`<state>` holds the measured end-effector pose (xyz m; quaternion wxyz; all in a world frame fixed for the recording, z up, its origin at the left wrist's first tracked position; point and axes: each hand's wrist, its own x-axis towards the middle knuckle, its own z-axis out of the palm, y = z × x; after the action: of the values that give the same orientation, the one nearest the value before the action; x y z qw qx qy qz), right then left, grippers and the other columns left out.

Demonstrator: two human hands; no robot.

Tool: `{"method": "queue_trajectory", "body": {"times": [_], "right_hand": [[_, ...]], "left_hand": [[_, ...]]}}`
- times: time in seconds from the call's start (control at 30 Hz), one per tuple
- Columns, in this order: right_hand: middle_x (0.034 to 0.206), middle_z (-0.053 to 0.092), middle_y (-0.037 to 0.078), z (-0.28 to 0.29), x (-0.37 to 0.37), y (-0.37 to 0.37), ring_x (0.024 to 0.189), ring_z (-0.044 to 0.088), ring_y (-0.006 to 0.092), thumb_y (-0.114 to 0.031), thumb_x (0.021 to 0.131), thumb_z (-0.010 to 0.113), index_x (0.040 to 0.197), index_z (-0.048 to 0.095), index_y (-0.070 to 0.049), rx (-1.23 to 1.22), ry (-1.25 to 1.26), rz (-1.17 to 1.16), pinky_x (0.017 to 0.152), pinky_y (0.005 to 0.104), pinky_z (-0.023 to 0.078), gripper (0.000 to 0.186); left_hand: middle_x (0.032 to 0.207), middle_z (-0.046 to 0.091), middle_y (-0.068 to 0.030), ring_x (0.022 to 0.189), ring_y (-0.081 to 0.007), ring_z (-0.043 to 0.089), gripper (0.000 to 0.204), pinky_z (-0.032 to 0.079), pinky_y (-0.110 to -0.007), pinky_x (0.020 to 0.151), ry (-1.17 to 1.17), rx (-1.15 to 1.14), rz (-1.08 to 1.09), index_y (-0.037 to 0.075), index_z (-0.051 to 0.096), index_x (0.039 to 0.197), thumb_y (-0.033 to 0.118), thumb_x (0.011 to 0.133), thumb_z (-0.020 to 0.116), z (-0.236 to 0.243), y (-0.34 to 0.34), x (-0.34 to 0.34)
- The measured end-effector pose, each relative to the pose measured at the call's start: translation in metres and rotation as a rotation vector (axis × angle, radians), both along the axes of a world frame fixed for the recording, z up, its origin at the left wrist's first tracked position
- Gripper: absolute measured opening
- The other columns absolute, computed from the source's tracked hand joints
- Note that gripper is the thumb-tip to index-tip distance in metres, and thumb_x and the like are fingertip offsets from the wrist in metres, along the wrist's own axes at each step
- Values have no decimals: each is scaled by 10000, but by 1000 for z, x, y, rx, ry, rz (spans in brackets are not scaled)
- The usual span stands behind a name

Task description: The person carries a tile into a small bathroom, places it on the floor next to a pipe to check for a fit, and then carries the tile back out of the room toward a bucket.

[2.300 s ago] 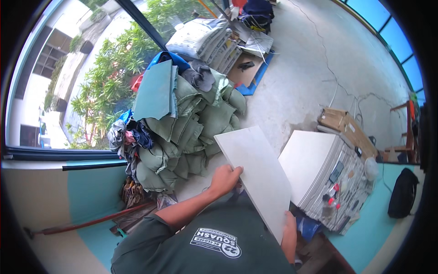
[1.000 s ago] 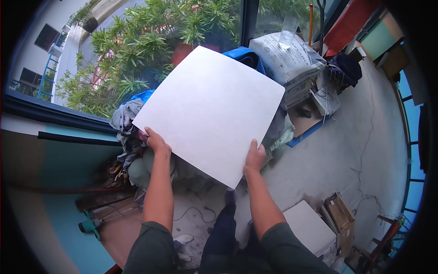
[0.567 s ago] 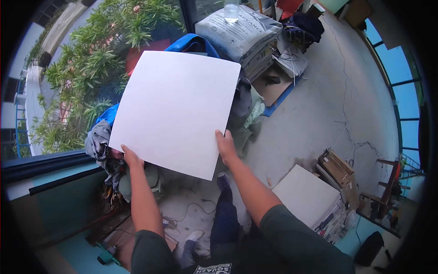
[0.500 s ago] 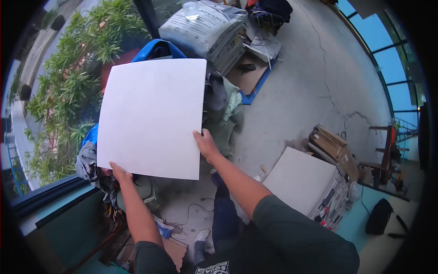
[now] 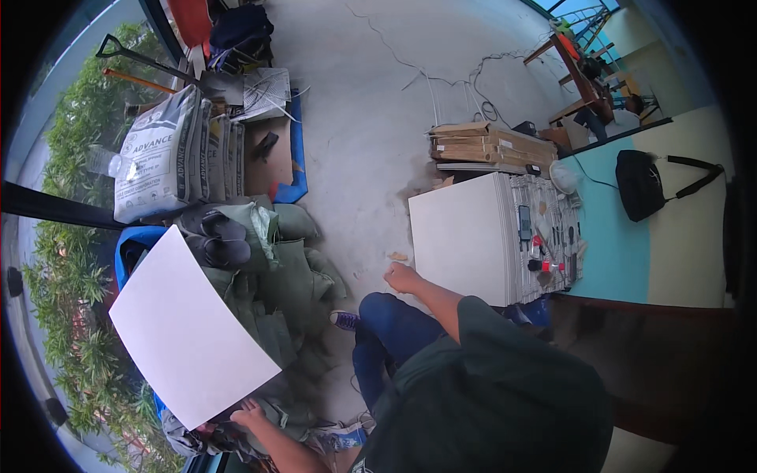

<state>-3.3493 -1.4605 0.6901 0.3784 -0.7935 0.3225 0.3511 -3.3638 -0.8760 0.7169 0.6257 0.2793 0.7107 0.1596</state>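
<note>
Head view: my right hand (image 5: 402, 277) has let go and hangs loosely curled over the concrete floor (image 5: 371, 142); only my left hand (image 5: 251, 413) now grips the large white square tile's (image 5: 189, 327) lower corner above the green sacks (image 5: 288, 268)

Dark green shirt (image 5: 489, 394), blue jeans (image 5: 386, 331), purple sneaker (image 5: 344, 319)

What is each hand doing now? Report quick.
Left hand: closed on the lower edge of the white tile.
Right hand: loosely curled, holding nothing.
</note>
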Motion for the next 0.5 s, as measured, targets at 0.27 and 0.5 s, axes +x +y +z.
{"method": "queue_trajectory", "body": {"times": [0.27,0.5], "right_hand": [[824,690,182,43,-89,-152,808,667,336,-326,799,487,765,695,-14,-162,30,-422,809,418,511,376],[741,673,117,11,-90,-208,576,662,205,-234,804,570,875,667,-14,-253,-6,-679,517,331,545,250]], "left_hand": [[650,513,-16,596,-230,554,264,490,-414,593,346,-362,-1572,106,574,768,290,940,495,-11,-148,-73],[652,566,-60,669,-281,586,129,498,-397,633,80,-100,-1817,108,604,746,206,830,593,-31,-251,106]]}}
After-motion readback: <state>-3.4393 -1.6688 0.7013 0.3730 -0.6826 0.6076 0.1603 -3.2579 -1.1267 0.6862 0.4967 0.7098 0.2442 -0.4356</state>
